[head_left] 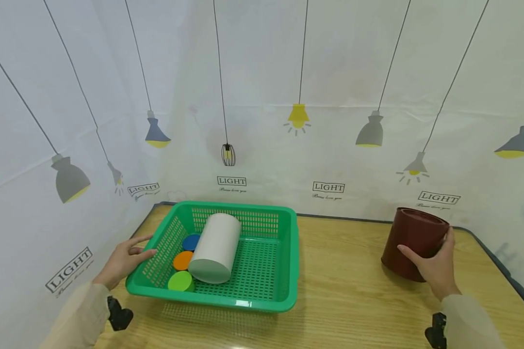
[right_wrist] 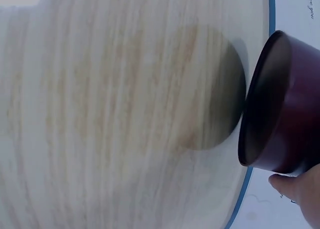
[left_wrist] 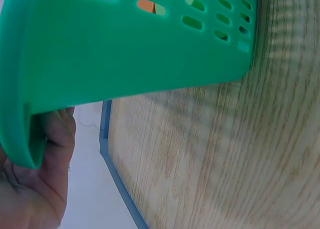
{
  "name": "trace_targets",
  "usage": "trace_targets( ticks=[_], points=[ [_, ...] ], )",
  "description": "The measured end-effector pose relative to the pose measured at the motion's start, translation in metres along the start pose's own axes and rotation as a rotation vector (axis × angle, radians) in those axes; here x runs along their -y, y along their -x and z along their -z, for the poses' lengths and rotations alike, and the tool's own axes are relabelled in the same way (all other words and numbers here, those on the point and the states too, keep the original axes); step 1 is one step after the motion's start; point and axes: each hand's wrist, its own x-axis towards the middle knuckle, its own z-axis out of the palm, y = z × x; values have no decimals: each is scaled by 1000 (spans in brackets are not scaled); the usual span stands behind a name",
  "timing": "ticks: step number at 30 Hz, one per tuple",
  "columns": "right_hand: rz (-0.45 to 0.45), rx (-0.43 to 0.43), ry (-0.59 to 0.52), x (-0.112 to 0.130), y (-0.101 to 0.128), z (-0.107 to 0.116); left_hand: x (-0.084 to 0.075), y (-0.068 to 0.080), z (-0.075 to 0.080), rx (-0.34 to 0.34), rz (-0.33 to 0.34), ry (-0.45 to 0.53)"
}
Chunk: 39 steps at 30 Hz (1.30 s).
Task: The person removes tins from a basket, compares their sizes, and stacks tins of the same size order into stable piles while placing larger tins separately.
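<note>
On the left of the table stands a green plastic basket with slotted walls. My left hand grips its left rim, the thumb over the edge; in the left wrist view, curled fingers show by the rim. Inside lies a white cylinder on its side, beside a blue disc, an orange disc and a light green disc. At the right, my right hand holds a dark red can round its side. The can is tilted, and its recessed underside shows close over the table.
The wood-grain table has a dark blue edge along the back and right. White sheeting printed with lamps hangs behind and at both sides. Table surface lies between the basket and the can.
</note>
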Motion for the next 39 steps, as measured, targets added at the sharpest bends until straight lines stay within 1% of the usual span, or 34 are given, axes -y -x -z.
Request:
trace_targets(
  ticks=[2, 5, 6, 9, 13, 15, 17, 21, 27, 32, 34, 35, 37, 39],
  points=[
    [-1, 5, 0, 0, 3, -1, 0, 0, 0, -2, -2, -6],
    [1, 15, 3, -9, 3, -1, 1, 0, 0, -6, -2, -13],
    [-5, 26, -11, -13, 3, 0, 1, 0, -1, -6, -1, -16],
    [16, 31, -39, -30, 0, 1, 1, 0, -1, -7, 2, -22],
    [64, 17, -25, -58, -7, 2, 2, 0, -1, -5, 3, -30],
    [76, 7, -13, -67, -10, 2, 2, 1, -1, -5, 2, -34],
    [75, 1, -8, -71, -11, 2, 1, 1, -1, -5, 2, -40],
    [48, -6, 0, -70, -12, 3, -1, 2, -1, -7, 7, -62],
    [2, 22, 18, -65, -12, 12, -3, 2, -1, -9, 7, -64],
    [-82, 29, 87, -55, -10, 25, -2, 1, -2, -6, 2, -65],
    [-100, 27, 118, -47, -7, 30, -2, 1, -2, -6, 3, -64],
    [-93, 21, 136, -43, -6, 33, -1, 1, -2, -5, 5, -59],
    [-75, 1, 137, -32, -3, 36, 0, 0, -2, -2, 7, -44],
    [-32, -27, 126, -19, 1, 38, 2, 0, -1, -3, 11, -28]
  ],
)
